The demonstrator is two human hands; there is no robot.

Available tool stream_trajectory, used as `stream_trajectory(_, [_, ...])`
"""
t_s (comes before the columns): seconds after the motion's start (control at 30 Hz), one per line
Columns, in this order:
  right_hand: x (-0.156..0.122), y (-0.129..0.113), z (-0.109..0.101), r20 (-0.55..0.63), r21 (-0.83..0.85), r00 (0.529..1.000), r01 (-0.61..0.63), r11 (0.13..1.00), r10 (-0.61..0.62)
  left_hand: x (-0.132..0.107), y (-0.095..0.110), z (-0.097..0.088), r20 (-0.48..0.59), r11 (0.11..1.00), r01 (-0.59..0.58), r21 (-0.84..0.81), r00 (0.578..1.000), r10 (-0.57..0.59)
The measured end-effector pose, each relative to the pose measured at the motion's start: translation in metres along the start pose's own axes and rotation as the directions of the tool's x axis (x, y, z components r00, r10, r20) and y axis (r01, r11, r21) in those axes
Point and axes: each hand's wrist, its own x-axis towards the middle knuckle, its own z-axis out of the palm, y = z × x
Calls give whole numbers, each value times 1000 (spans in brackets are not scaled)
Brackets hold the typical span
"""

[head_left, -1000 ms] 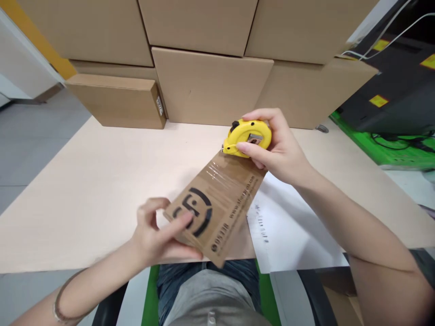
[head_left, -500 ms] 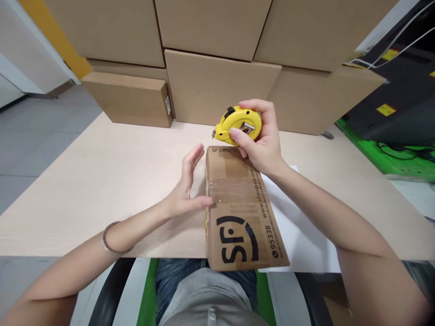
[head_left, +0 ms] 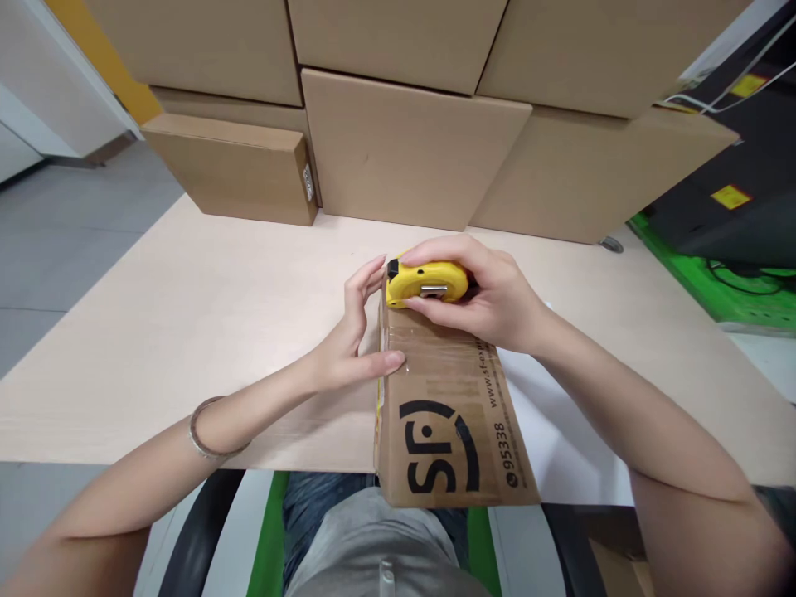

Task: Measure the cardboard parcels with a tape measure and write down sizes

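A yellow tape measure (head_left: 428, 283) lies in my right hand (head_left: 491, 290), with the thumb and fingers closed around its case. It is held low over the far end of a brown cardboard box (head_left: 448, 373) printed with SF lettering. The black lock button on the case points left. My left hand (head_left: 354, 332) is open at the box's left side, its thumb over the top edge and its fingers reaching up near the front of the tape measure. No pulled-out tape blade shows, and the metal hook is hidden.
Stacked cardboard boxes (head_left: 410, 149) form a wall at the table's back, with a smaller flat box (head_left: 230, 170) at the left. White paper (head_left: 560, 431) lies beside the printed box on the table (head_left: 155, 356). A green platform (head_left: 715, 290) with dark equipment stands at the right.
My right hand has lowered the tape measure onto or just above the box's far end and turned it. My left hand has moved slightly right, its thumb now further over the box top.
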Motion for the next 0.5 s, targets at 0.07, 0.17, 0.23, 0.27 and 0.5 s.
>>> stream_trajectory(0.07, [-3,2,-9,17,3,1000,-18,1000,17,0,2,0,-1,1000,19,7,1000,-19])
stream_trajectory(0.17, [-17,8,-29,13,38,999,-45,998,45,0,8,-1,-1,998,54,43,999,-54])
stream_trajectory(0.23, [-31,14,-44,-5,57,998,-66,996,67,0,11,-1,13,995,73,68,997,-74])
stream_trajectory(0.27, [-38,17,-52,-21,57,997,-78,995,79,1,12,-1,17,994,79,71,997,-81])
stream_trajectory(0.5, [-73,28,-70,-141,50,959,-242,969,247,1,8,0,11,996,59,71,998,-60])
